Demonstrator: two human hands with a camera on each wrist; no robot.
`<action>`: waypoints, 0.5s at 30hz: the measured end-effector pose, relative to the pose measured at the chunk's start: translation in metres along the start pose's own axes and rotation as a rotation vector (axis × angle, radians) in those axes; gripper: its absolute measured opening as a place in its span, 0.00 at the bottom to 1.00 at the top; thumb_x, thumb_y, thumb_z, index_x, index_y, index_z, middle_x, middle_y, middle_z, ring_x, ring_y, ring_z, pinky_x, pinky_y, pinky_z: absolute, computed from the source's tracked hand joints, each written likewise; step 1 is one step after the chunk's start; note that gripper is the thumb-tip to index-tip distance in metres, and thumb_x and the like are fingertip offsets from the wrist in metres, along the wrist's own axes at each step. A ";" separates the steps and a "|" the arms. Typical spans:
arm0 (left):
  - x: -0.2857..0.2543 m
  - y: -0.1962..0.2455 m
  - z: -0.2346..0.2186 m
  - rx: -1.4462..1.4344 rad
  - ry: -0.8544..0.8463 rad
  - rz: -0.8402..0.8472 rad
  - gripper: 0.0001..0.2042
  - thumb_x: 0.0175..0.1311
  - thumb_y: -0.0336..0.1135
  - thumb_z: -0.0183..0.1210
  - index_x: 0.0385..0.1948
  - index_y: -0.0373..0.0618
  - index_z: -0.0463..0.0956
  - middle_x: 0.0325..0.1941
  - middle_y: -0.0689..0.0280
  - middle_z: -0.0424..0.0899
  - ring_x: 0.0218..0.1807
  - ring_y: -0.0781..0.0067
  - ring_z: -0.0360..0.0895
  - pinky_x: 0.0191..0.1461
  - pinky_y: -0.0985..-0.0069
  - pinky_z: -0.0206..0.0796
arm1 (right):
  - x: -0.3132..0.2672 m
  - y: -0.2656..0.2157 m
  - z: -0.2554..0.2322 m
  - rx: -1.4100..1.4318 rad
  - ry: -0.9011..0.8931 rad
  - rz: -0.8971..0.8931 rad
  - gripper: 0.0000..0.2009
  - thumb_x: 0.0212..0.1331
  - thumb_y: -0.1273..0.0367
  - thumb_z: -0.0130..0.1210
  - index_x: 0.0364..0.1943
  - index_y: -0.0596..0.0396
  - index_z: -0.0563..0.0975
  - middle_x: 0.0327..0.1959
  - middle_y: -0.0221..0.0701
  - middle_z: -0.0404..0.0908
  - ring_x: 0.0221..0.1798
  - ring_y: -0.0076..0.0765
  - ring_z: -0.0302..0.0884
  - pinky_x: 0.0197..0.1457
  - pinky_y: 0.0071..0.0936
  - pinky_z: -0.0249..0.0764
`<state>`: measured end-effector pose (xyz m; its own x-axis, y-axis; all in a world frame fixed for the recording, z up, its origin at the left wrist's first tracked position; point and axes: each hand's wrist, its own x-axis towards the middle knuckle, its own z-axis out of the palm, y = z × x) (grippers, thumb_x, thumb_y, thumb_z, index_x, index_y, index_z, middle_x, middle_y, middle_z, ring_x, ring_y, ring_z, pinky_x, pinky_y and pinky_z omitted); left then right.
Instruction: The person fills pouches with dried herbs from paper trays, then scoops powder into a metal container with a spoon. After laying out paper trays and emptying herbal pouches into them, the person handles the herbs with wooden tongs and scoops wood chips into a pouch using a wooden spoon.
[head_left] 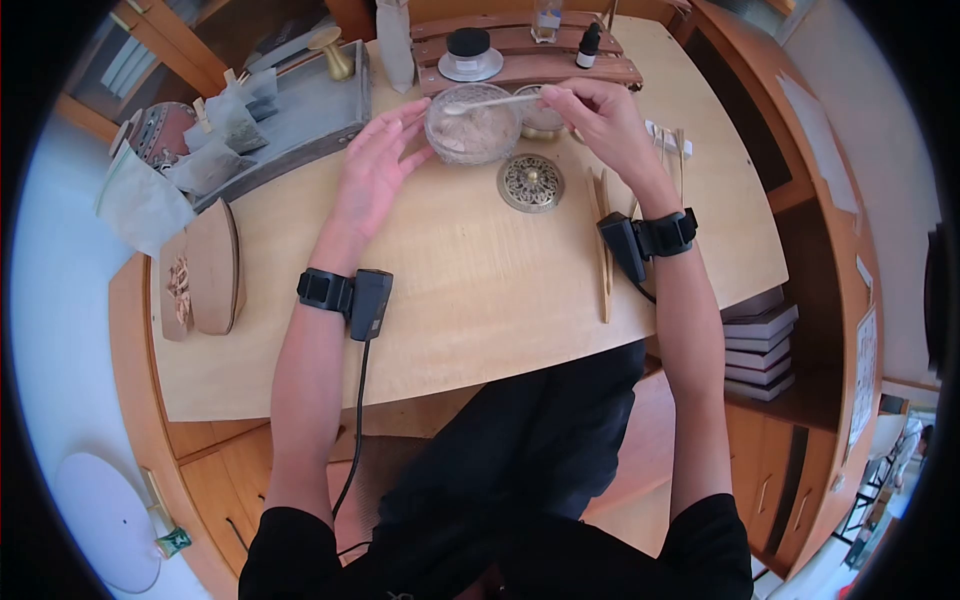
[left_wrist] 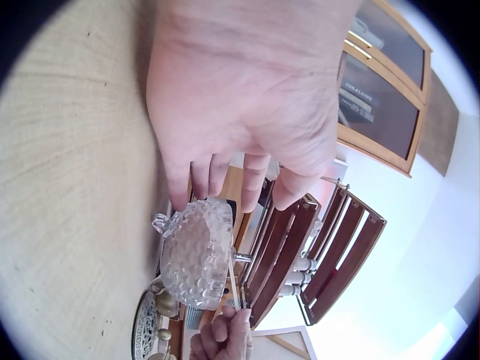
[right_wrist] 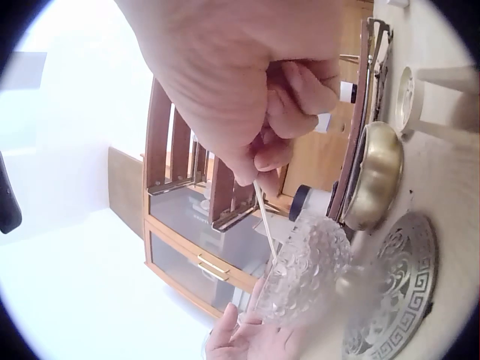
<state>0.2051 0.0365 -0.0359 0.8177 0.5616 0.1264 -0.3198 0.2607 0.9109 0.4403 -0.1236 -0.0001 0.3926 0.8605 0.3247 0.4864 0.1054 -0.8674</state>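
Note:
My right hand [head_left: 605, 120] pinches the end of a slim, pale spoon [head_left: 505, 101] between thumb and fingertips. The spoon's other end lies over a clear, bumpy glass bowl [head_left: 470, 153] that holds a light brown powder [head_left: 478, 132]. At the bowl's left side is my left hand [head_left: 372, 170], its fingers extended and their tips right at the glass. The left wrist view shows the bowl's small glass feet [left_wrist: 160, 223]. Close to the bowl's right stands a round brass pot [right_wrist: 375, 176], partly hidden in the head view. An openwork metal lid [head_left: 531, 183] lies in front of it.
Wooden tongs [head_left: 604, 250] lie right of the lid. A slatted wooden stand [head_left: 520, 70] behind carries a black-lidded jar [head_left: 468, 45] and a dropper bottle [head_left: 588, 46]. At the left are a grey tray [head_left: 310, 110], several filled pouches and a brown case [head_left: 215, 265].

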 end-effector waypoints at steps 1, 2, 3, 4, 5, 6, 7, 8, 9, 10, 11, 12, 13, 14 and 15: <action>0.000 0.001 0.000 -0.002 0.002 0.009 0.21 0.70 0.42 0.49 0.60 0.39 0.67 0.69 0.57 0.67 0.70 0.67 0.62 0.70 0.64 0.57 | -0.001 0.001 -0.002 0.004 0.006 0.007 0.16 0.65 0.59 0.57 0.34 0.62 0.83 0.20 0.21 0.72 0.25 0.15 0.63 0.28 0.18 0.59; 0.000 0.001 0.001 0.001 -0.002 0.003 0.21 0.70 0.42 0.49 0.60 0.39 0.67 0.69 0.57 0.67 0.70 0.67 0.62 0.70 0.64 0.57 | 0.000 0.001 -0.005 -0.012 0.062 -0.021 0.16 0.65 0.60 0.57 0.33 0.61 0.83 0.19 0.20 0.71 0.24 0.15 0.62 0.27 0.19 0.59; 0.000 0.001 0.001 -0.004 0.000 0.006 0.22 0.70 0.42 0.49 0.60 0.39 0.67 0.69 0.57 0.67 0.70 0.67 0.62 0.70 0.63 0.57 | 0.000 0.003 -0.008 -0.028 0.119 -0.048 0.16 0.65 0.60 0.57 0.33 0.61 0.84 0.18 0.20 0.70 0.23 0.15 0.62 0.26 0.19 0.58; 0.000 0.002 0.002 -0.008 0.001 0.009 0.22 0.70 0.43 0.49 0.60 0.39 0.67 0.69 0.57 0.67 0.70 0.66 0.62 0.70 0.62 0.56 | 0.004 0.008 -0.012 -0.039 0.160 -0.095 0.16 0.64 0.60 0.57 0.31 0.60 0.84 0.16 0.19 0.67 0.21 0.14 0.60 0.23 0.20 0.56; 0.000 0.002 0.002 -0.004 -0.004 0.003 0.22 0.70 0.43 0.49 0.60 0.39 0.67 0.69 0.57 0.67 0.70 0.66 0.62 0.70 0.62 0.56 | 0.006 0.011 -0.017 -0.037 0.168 -0.090 0.16 0.64 0.60 0.57 0.31 0.60 0.84 0.16 0.19 0.67 0.21 0.14 0.60 0.23 0.20 0.56; 0.000 0.001 0.002 -0.002 -0.002 0.005 0.22 0.70 0.43 0.49 0.61 0.39 0.67 0.69 0.57 0.67 0.70 0.66 0.62 0.71 0.62 0.55 | 0.006 0.014 -0.022 -0.047 0.197 -0.094 0.16 0.64 0.60 0.57 0.31 0.59 0.84 0.15 0.19 0.66 0.21 0.14 0.59 0.23 0.20 0.55; 0.000 0.001 0.002 0.000 -0.001 0.009 0.23 0.71 0.43 0.49 0.61 0.39 0.67 0.69 0.57 0.67 0.70 0.66 0.62 0.71 0.61 0.54 | 0.006 0.017 -0.027 -0.058 0.227 -0.099 0.16 0.64 0.59 0.57 0.30 0.58 0.84 0.15 0.19 0.65 0.21 0.14 0.59 0.23 0.20 0.54; 0.000 0.002 0.002 0.002 -0.009 0.002 0.23 0.71 0.43 0.49 0.61 0.39 0.67 0.69 0.57 0.67 0.70 0.66 0.62 0.71 0.61 0.54 | 0.007 0.018 -0.031 -0.092 0.244 -0.069 0.17 0.63 0.58 0.57 0.28 0.58 0.84 0.15 0.19 0.64 0.21 0.15 0.59 0.24 0.21 0.54; 0.000 0.002 0.002 0.009 0.000 0.002 0.23 0.71 0.44 0.49 0.61 0.39 0.66 0.69 0.57 0.67 0.70 0.65 0.62 0.72 0.60 0.53 | 0.006 0.019 -0.035 -0.094 0.254 -0.063 0.17 0.63 0.58 0.57 0.28 0.58 0.84 0.15 0.19 0.64 0.21 0.15 0.59 0.24 0.21 0.54; 0.000 0.002 0.003 0.016 0.009 0.002 0.23 0.71 0.44 0.48 0.61 0.39 0.66 0.69 0.57 0.67 0.70 0.65 0.61 0.72 0.60 0.52 | 0.004 0.020 -0.039 -0.136 0.275 -0.058 0.17 0.62 0.57 0.56 0.28 0.58 0.84 0.14 0.20 0.65 0.21 0.16 0.60 0.24 0.22 0.55; 0.000 0.002 0.003 0.015 0.001 -0.003 0.23 0.71 0.44 0.48 0.61 0.39 0.66 0.69 0.57 0.67 0.70 0.65 0.61 0.72 0.60 0.52 | 0.003 0.020 -0.042 -0.180 0.295 -0.054 0.17 0.62 0.57 0.56 0.28 0.59 0.84 0.14 0.20 0.65 0.21 0.18 0.60 0.25 0.24 0.57; -0.001 0.002 0.003 0.012 0.002 -0.005 0.23 0.71 0.44 0.48 0.62 0.39 0.65 0.69 0.57 0.66 0.71 0.65 0.61 0.72 0.60 0.52 | 0.002 0.021 -0.044 -0.183 0.302 -0.051 0.17 0.62 0.57 0.56 0.28 0.59 0.84 0.14 0.20 0.65 0.21 0.18 0.60 0.25 0.24 0.57; 0.000 0.002 0.003 0.010 0.003 -0.006 0.24 0.71 0.44 0.48 0.62 0.39 0.65 0.70 0.57 0.66 0.71 0.65 0.60 0.73 0.60 0.51 | 0.002 0.021 -0.045 -0.234 0.255 -0.027 0.17 0.61 0.58 0.55 0.28 0.59 0.83 0.14 0.23 0.66 0.21 0.20 0.61 0.26 0.25 0.58; 0.000 0.002 0.003 0.009 -0.003 -0.010 0.24 0.71 0.44 0.48 0.62 0.39 0.65 0.70 0.57 0.66 0.71 0.65 0.60 0.73 0.60 0.51 | 0.001 0.022 -0.046 -0.285 0.206 -0.002 0.17 0.61 0.58 0.55 0.28 0.59 0.83 0.14 0.25 0.68 0.21 0.22 0.62 0.26 0.26 0.60; 0.000 0.002 0.003 0.013 -0.002 -0.012 0.24 0.71 0.45 0.48 0.63 0.39 0.64 0.70 0.57 0.65 0.72 0.64 0.59 0.73 0.60 0.51 | 0.001 0.022 -0.046 -0.286 0.213 0.002 0.17 0.61 0.58 0.55 0.28 0.59 0.83 0.14 0.25 0.68 0.21 0.22 0.62 0.26 0.26 0.60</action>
<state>0.2056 0.0346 -0.0329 0.8224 0.5570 0.1162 -0.3040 0.2574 0.9172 0.4872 -0.1432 -0.0016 0.5327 0.7343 0.4208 0.6728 -0.0658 -0.7369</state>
